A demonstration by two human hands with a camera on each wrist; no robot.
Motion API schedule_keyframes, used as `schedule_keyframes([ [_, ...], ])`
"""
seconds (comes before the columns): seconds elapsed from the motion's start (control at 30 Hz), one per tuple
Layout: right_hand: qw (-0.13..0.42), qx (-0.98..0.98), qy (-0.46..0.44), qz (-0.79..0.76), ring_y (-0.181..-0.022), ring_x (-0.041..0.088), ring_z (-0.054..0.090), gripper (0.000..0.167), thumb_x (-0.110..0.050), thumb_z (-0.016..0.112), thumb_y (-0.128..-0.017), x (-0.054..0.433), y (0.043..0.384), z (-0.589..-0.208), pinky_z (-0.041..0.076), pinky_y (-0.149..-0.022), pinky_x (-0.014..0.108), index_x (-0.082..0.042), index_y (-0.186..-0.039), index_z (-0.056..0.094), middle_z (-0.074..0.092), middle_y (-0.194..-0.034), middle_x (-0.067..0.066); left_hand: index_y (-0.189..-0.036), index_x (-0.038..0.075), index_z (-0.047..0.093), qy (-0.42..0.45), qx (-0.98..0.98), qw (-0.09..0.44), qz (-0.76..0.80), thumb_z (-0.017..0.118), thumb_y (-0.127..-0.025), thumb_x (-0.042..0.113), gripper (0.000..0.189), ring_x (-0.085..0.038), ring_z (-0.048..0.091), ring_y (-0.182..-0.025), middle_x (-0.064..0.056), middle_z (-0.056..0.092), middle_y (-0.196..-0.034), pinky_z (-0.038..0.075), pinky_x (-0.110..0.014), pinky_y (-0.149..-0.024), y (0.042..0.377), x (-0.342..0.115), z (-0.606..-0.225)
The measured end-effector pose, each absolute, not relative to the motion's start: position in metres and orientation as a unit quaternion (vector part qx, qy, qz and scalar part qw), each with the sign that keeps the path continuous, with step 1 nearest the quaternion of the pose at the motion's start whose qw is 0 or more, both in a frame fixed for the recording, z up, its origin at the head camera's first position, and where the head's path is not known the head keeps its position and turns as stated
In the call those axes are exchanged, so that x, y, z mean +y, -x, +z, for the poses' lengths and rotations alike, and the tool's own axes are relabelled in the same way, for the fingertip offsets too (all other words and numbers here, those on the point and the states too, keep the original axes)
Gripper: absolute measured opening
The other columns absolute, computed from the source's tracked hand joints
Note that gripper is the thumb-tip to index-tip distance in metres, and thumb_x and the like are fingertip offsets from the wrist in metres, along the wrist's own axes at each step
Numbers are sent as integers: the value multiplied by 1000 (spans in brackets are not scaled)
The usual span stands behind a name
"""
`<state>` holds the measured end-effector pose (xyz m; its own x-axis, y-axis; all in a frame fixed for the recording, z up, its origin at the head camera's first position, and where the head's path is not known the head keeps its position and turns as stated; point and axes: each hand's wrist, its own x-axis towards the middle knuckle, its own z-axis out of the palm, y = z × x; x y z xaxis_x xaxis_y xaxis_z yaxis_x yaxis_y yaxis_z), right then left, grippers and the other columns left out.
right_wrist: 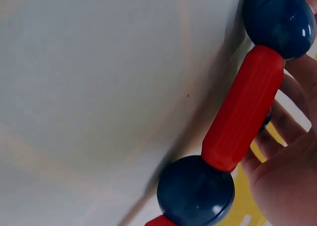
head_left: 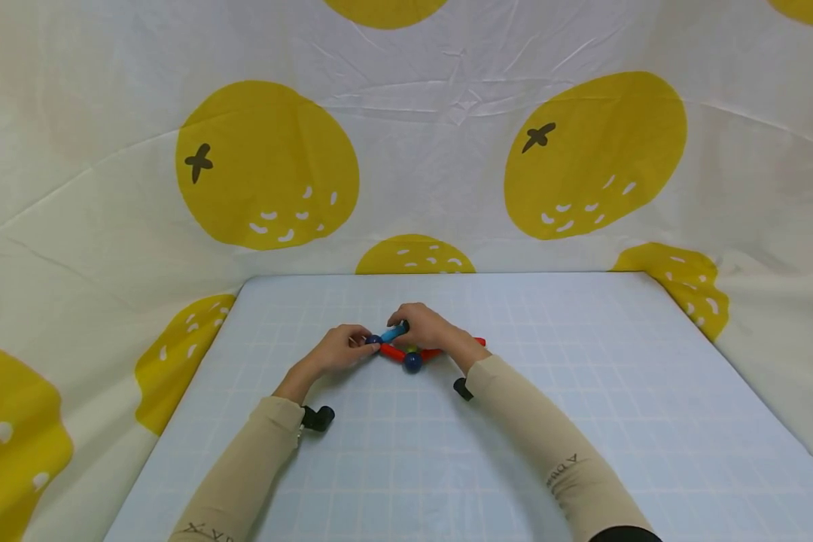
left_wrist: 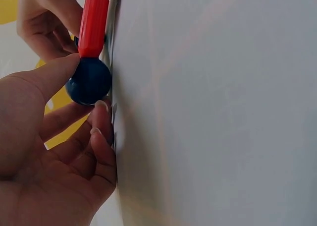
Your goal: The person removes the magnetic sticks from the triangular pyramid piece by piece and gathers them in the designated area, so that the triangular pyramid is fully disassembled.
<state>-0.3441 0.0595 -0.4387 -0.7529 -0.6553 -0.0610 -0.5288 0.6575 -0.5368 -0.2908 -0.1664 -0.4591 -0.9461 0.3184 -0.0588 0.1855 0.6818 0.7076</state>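
Observation:
Magnetic rods and balls form a joined chain on the table. My left hand pinches the dark blue ball at the chain's left corner, thumb against it. From that ball a light blue rod runs back to the right, and my right hand grips its far end, where a dark piece shows at the fingers. A red rod links the left ball to another dark blue ball nearer me. Beyond it a second red rod goes right, partly hidden under my right hand.
A bit of yellow-green shows behind the front ball. A red rod end sticks out past my right wrist. The table wears a pale blue checked cloth, and a white curtain with yellow fruit prints hangs behind it.

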Motion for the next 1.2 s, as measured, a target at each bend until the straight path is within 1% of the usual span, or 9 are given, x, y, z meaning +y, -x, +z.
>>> schedule_keyframes([
  [0.33, 123, 912, 307, -241, -102, 20, 59, 22, -19, 77, -94, 54, 342, -438, 50, -99, 36, -8, -113, 77, 70, -110, 3, -116, 3, 71, -134, 915, 88, 371, 69, -100, 30, 32, -19, 57, -86, -6, 65, -95, 48, -31, -75, 289, -165, -458],
  [0.53, 118, 917, 295, -243, -100, 19, 60, 22, -19, 78, -92, 53, 342, -439, 51, -95, 36, -9, -112, 78, 72, -109, 2, -117, 3, 71, -134, 915, 90, 369, 69, -99, 30, 32, -19, 57, -85, -5, 65, -94, 47, -30, -74, 288, -166, -458],
  [0.67, 111, 918, 288, -250, -100, 20, 61, 23, -20, 78, -93, 52, 342, -439, 51, -96, 37, -8, -112, 79, 74, -110, 3, -113, 6, 72, -139, 913, 97, 372, 72, -97, 30, 29, -19, 55, -83, -3, 63, -91, 45, -31, -74, 286, -166, -457],
  [0.8, 110, 920, 276, -255, -100, 20, 61, 22, -18, 77, -93, 53, 344, -440, 52, -98, 37, -8, -112, 79, 75, -109, 3, -112, 7, 72, -157, 910, 102, 370, 72, -97, 32, 29, -18, 54, -82, -2, 61, -88, 44, -31, -73, 286, -165, -458],
  [0.9, 118, 918, 275, -260, -101, 20, 61, 22, -17, 77, -93, 54, 344, -440, 51, -99, 38, -7, -114, 78, 75, -111, 4, -112, 6, 72, -158, 910, 101, 371, 71, -98, 32, 29, -17, 54, -82, -2, 61, -88, 44, -31, -72, 286, -165, -460],
  [1.0, 130, 914, 277, -265, -106, 22, 61, 26, -16, 76, -94, 54, 343, -440, 50, -102, 39, -6, -118, 76, 73, -117, 6, -113, 6, 72, -152, 912, 99, 369, 71, -98, 31, 29, -18, 54, -82, -2, 61, -88, 45, -31, -73, 285, -165, -461],
  [1.1, 135, 916, 276, -259, -110, 22, 60, 34, -18, 75, -95, 56, 341, -438, 48, -104, 39, -4, -126, 71, 70, -124, 8, -114, 6, 72, -148, 914, 99, 364, 71, -98, 32, 30, -18, 54, -82, -3, 62, -89, 45, -30, -73, 285, -166, -461],
  [1.2, 125, 922, 274, -242, -115, 23, 58, 44, -22, 73, -97, 60, 338, -435, 46, -107, 40, -4, -135, 64, 64, -131, 10, -115, 6, 71, -143, 917, 98, 360, 70, -98, 33, 31, -19, 55, -83, -3, 63, -91, 45, -31, -74, 285, -166, -459],
])
